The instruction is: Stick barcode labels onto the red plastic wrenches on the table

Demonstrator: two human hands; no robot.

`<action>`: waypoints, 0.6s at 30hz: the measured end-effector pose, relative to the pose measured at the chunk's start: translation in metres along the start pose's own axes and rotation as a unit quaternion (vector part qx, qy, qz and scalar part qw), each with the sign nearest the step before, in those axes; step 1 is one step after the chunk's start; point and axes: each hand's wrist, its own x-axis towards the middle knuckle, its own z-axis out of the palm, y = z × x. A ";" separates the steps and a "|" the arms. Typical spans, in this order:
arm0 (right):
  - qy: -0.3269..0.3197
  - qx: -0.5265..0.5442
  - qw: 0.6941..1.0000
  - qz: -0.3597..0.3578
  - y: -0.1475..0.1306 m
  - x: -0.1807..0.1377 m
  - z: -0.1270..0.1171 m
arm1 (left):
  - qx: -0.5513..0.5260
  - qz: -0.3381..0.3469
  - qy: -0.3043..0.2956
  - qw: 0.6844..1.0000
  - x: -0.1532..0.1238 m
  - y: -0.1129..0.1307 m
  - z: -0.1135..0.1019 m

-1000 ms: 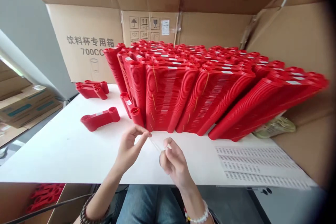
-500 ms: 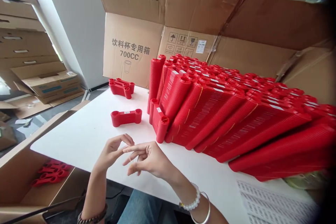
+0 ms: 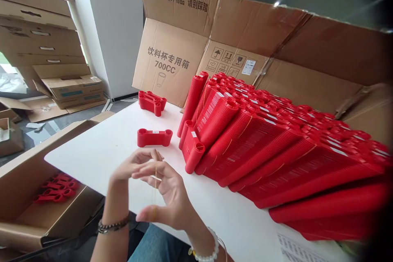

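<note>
My right hand [image 3: 173,198] is over the near part of the table, thumb and fingers spread. A thin yellowish rubber band [image 3: 155,180] is stretched between them. Close beside it, my left hand [image 3: 130,166] has bent fingers, partly covered by the right fingers, and I make out nothing in it. Just beyond the hands lies a short red stack of parts with ringed ends [image 3: 154,138]. Another short stack [image 3: 192,147] leans against tall ribbed red stacks [image 3: 242,143], some bound with rubber bands.
More red pieces [image 3: 152,102] are at the table's far left. A cardboard box wall [image 3: 172,57] rises behind the stacks. Below the table's left edge, an open carton [image 3: 18,208] holds loose red parts [image 3: 57,188]. A printed sheet [image 3: 294,247] lies near right.
My right thumb has moved away from its fingers, and the rubber band now shows stretched between them. The left hand stays close by. The view has shifted, with the scene lying further right.
</note>
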 end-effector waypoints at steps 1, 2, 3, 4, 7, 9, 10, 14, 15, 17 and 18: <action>0.002 -0.035 0.999 -0.017 -0.004 -0.006 -0.004 | 0.017 -0.012 0.001 1.000 0.006 0.007 -0.010; 0.003 -0.069 0.997 -0.022 -0.007 -0.013 -0.009 | 0.076 -0.040 0.027 0.996 0.014 0.014 -0.020; 0.004 -0.096 0.995 -0.021 -0.010 -0.019 -0.014 | 0.154 -0.076 0.066 0.983 0.025 0.019 -0.029; 0.005 -0.117 0.993 -0.010 -0.012 -0.024 -0.019 | 0.235 -0.114 0.114 0.958 0.038 0.023 -0.036; -0.004 -0.167 0.985 0.037 -0.010 -0.030 -0.029 | 0.495 -0.209 0.034 0.843 0.083 0.015 -0.045; -0.009 -0.212 0.976 0.048 -0.006 -0.031 -0.032 | 0.533 -0.222 -0.031 0.816 0.107 -0.004 -0.042; -0.006 -0.240 0.970 0.044 -0.003 -0.030 -0.033 | 0.546 -0.231 -0.063 0.803 0.115 -0.015 -0.039; 0.022 -0.351 0.936 0.015 0.007 -0.030 -0.038 | 0.589 -0.242 -0.141 0.758 0.118 -0.052 -0.038; 0.028 -0.373 0.927 0.010 0.009 -0.030 -0.041 | 0.599 -0.237 -0.152 0.750 0.114 -0.056 -0.040; 0.040 -0.409 0.911 0.004 0.014 -0.028 -0.046 | 0.612 -0.223 -0.174 0.739 0.106 -0.060 -0.047; 0.047 -0.424 0.904 0.002 0.016 -0.027 -0.049 | 0.615 -0.217 -0.186 0.735 0.102 -0.059 -0.050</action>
